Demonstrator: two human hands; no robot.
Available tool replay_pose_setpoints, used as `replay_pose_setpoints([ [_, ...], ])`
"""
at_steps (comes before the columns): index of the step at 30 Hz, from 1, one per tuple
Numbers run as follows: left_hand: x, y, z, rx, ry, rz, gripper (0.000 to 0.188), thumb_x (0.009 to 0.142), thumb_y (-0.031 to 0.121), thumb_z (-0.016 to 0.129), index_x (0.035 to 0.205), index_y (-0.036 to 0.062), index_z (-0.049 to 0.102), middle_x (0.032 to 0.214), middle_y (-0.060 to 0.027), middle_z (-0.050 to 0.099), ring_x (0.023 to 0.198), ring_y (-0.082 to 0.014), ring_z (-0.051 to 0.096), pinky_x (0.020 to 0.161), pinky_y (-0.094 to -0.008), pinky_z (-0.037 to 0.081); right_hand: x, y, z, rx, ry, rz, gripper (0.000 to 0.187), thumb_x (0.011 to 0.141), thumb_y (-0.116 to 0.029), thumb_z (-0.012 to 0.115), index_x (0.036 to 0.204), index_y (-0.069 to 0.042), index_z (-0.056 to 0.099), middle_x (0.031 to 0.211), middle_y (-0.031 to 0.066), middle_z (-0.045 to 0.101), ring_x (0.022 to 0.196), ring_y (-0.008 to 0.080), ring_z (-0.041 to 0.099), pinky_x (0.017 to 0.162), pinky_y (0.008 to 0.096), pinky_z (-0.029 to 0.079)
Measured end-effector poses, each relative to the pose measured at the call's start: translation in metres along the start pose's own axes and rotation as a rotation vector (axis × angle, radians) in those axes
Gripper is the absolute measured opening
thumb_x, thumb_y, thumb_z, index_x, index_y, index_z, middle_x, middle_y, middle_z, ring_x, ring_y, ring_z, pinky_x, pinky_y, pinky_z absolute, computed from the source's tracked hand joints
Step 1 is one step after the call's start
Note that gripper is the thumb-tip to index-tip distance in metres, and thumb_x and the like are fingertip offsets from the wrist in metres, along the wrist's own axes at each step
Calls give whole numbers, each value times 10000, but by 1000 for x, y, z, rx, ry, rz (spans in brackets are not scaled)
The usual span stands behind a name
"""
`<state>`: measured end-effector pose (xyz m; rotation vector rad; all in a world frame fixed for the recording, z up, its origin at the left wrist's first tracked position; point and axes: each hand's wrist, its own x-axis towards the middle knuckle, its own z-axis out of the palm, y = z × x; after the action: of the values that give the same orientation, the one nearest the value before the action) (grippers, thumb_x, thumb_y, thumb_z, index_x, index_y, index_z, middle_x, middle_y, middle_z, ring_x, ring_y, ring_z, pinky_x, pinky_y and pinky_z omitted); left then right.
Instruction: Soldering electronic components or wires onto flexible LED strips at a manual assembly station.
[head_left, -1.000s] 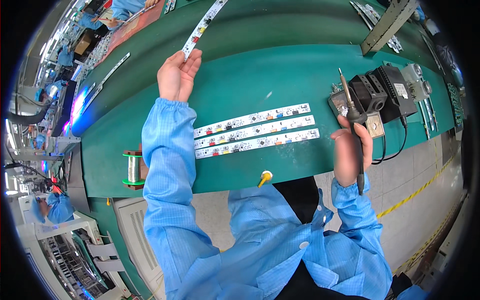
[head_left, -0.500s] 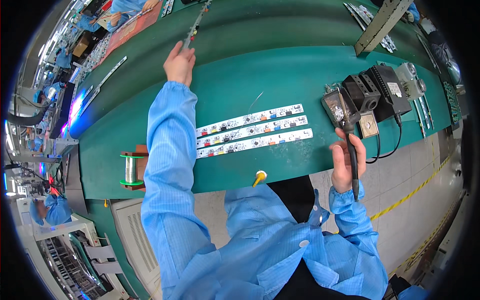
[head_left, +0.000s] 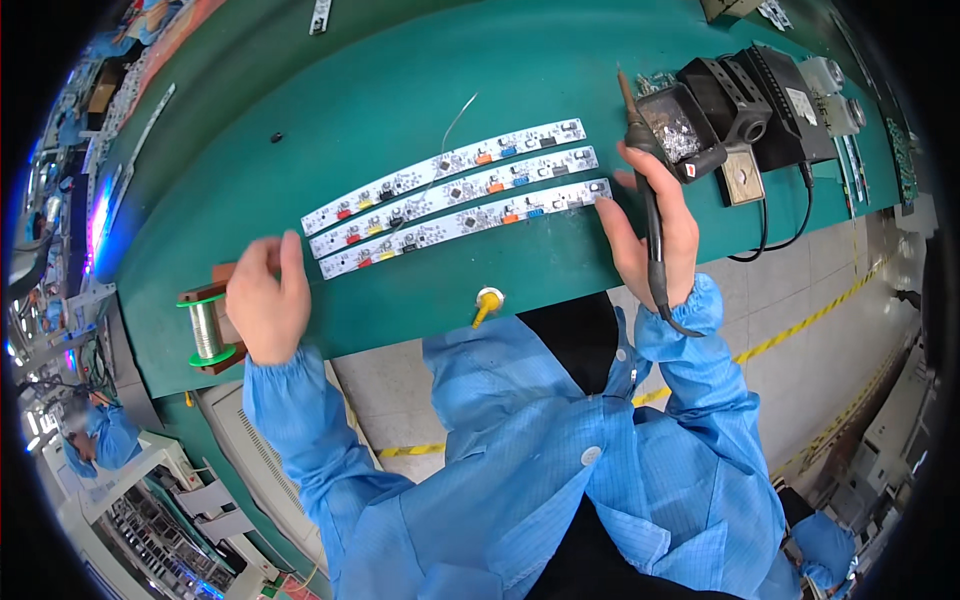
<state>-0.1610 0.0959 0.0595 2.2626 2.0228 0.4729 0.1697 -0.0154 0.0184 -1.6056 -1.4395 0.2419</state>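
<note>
Head view: you're gripping the soldering iron (head_left: pixel 648 190) in your closed right hand (head_left: pixel 650 235) just beside the nearest circuit strip (head_left: pixel 465 226), risking scorching it, while your left hand (head_left: pixel 268 300) is curling empty by its far end.

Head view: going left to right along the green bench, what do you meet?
Solder spool → left hand → three long white circuit strips → right hand holding a soldering iron → black iron stand and station.
</note>
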Motion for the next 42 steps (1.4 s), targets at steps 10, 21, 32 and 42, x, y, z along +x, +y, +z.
replay_pose_setpoints([
  [10, -50, -12, 27, -345, -56, 162, 170, 799, 127, 664, 888, -8, 612, 695, -84, 574, 633, -184, 517, 553, -297, 407, -16, 1, 1, -89, 3, -2, 513, 741, 69, 672, 1214, -8, 488, 1190, 169, 580, 868, 163, 611, 795, 279, 498],
  [21, -76, 26, -8, -382, -324, 246, 371, 727, 123, 657, 1069, 4, 582, 766, -96, 559, 618, -231, 513, 528, -312, 378, -31, 14, -1, 14, 22, 6, 476, 801, 79, 607, 1239, 0, 440, 1186, 235, 560, 937, 197, 618, 830, 309, 498],
  [32, -106, 110, 30, -787, -661, 666, 186, 714, 103, 673, 861, 26, 588, 699, -73, 537, 511, -234, 541, 448, -340, 422, -34, 17, -5, 175, 83, 12, 459, 796, 60, 617, 1224, 3, 459, 1169, 236, 571, 925, 208, 617, 822, 318, 498],
  [42, -109, 142, 50, -1203, -443, 578, 100, 663, 3, 662, 726, 20, 585, 627, -55, 483, 449, -197, 497, 392, -310, 375, -65, -27, -20, 716, -312, 49, 508, 847, -95, 607, 1298, -147, 381, 1167, 319, 522, 682, 151, 525, 659, 292, 447],
])
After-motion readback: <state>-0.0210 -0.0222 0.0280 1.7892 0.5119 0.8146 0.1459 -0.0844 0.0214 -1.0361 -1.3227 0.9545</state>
